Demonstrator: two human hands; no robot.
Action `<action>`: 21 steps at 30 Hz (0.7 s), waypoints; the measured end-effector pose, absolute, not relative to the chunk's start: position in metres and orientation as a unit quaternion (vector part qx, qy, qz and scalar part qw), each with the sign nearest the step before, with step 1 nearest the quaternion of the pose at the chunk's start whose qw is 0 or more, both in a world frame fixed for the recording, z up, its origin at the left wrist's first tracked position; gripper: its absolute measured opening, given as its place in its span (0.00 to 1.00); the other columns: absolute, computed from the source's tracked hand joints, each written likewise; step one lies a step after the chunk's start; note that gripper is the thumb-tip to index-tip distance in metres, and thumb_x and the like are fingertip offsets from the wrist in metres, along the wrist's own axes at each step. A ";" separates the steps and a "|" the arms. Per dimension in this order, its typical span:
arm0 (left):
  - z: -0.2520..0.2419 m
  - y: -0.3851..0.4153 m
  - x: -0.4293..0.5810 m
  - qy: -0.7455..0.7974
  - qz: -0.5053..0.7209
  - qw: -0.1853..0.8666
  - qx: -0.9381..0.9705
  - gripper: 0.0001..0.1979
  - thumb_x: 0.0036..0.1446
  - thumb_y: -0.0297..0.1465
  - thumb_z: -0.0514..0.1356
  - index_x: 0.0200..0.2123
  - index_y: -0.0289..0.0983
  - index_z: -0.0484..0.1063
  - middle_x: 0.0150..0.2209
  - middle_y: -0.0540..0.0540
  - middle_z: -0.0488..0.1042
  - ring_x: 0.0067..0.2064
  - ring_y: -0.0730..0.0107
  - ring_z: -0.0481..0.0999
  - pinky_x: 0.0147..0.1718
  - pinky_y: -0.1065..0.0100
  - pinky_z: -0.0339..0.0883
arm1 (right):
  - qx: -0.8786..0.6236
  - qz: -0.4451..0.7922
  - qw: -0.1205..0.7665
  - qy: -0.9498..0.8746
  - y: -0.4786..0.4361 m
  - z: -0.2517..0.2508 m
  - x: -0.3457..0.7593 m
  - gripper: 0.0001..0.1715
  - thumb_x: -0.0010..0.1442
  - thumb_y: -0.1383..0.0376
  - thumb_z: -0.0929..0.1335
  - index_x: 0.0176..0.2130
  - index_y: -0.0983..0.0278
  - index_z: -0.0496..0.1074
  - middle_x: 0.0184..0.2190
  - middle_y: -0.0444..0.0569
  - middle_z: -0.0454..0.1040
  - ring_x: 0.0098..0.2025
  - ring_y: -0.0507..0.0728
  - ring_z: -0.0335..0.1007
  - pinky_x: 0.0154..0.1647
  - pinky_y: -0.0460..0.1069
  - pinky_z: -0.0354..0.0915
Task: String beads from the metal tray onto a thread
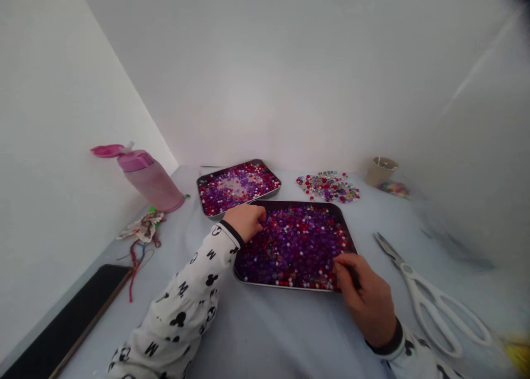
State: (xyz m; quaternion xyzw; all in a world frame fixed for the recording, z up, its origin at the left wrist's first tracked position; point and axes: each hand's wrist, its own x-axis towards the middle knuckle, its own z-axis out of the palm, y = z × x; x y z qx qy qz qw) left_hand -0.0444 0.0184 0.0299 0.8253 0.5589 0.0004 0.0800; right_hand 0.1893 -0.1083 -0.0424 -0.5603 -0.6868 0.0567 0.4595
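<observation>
A metal tray (pixel 346 228) full of purple, red and white beads lies in front of me. My left hand (pixel 245 220) rests on the tray's near-left part, fingers curled into the beads. My right hand (pixel 366 299) is at the tray's near-right corner, fingertips pinched together at the beads; what they hold is too small to make out. A second bead tray (pixel 271 170) sits behind, to the left. Both sleeves are white with black mouse prints.
A loose pile of mixed beads (pixel 328 186) lies behind the near tray, with a small beige cup (pixel 380 171) to its right. White scissors (pixel 430 297) lie at the right. A pink bottle (pixel 149 179), tangled threads (pixel 143 233) and a black phone (pixel 72 321) are at the left.
</observation>
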 end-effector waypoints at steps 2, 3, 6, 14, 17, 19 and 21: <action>0.026 0.017 -0.042 0.545 -0.025 0.073 0.835 0.09 0.44 0.31 0.60 0.34 0.42 0.72 0.32 0.48 0.75 0.33 0.63 0.73 0.31 0.67 0.62 | -0.560 0.055 0.459 -0.687 -0.108 -0.043 0.190 0.04 0.59 0.66 0.62 0.35 0.61 0.66 0.26 0.42 0.71 0.23 0.51 0.68 0.26 0.44 0.64; 0.023 0.016 -0.041 0.536 -0.034 0.069 0.841 0.11 0.44 0.31 0.61 0.35 0.42 0.72 0.33 0.47 0.75 0.34 0.62 0.73 0.32 0.67 0.62 | -0.560 0.055 0.459 -0.687 -0.108 -0.044 0.190 0.04 0.59 0.66 0.62 0.35 0.61 0.66 0.26 0.43 0.71 0.24 0.51 0.68 0.26 0.44 0.64; 0.016 0.016 -0.037 0.518 -0.041 0.063 0.852 0.13 0.44 0.31 0.61 0.37 0.41 0.71 0.35 0.45 0.74 0.35 0.60 0.73 0.33 0.65 0.63 | -0.564 0.059 0.456 -0.686 -0.108 -0.045 0.190 0.04 0.59 0.66 0.62 0.35 0.61 0.66 0.26 0.43 0.71 0.24 0.51 0.68 0.26 0.45 0.64; 0.007 0.021 -0.023 0.481 0.015 0.075 0.874 0.10 0.49 0.29 0.56 0.38 0.40 0.71 0.35 0.45 0.73 0.37 0.62 0.72 0.35 0.66 0.62 | -0.589 0.122 0.474 -0.643 -0.108 -0.044 0.192 0.06 0.59 0.64 0.62 0.37 0.62 0.67 0.27 0.44 0.72 0.25 0.51 0.70 0.28 0.46 0.66; 0.006 0.021 -0.017 0.468 0.035 0.087 0.879 0.09 0.52 0.30 0.55 0.37 0.40 0.70 0.35 0.46 0.72 0.37 0.64 0.72 0.35 0.67 0.62 | -0.589 0.148 0.481 -0.632 -0.108 -0.043 0.192 0.07 0.60 0.64 0.62 0.37 0.62 0.67 0.27 0.45 0.72 0.25 0.51 0.69 0.28 0.46 0.66; 0.006 0.019 -0.014 0.465 0.042 0.091 0.880 0.08 0.53 0.30 0.54 0.37 0.40 0.70 0.36 0.47 0.72 0.37 0.65 0.72 0.35 0.68 0.62 | -0.590 0.153 0.482 -0.629 -0.108 -0.042 0.192 0.06 0.60 0.64 0.62 0.37 0.62 0.66 0.27 0.44 0.72 0.24 0.50 0.69 0.28 0.46 0.66; 0.005 0.018 -0.011 0.466 0.047 0.083 0.879 0.08 0.54 0.31 0.54 0.36 0.40 0.70 0.36 0.47 0.71 0.37 0.64 0.72 0.35 0.67 0.62 | -0.592 0.153 0.481 -0.628 -0.108 -0.041 0.191 0.06 0.59 0.65 0.62 0.37 0.62 0.66 0.27 0.44 0.72 0.25 0.50 0.69 0.28 0.46 0.66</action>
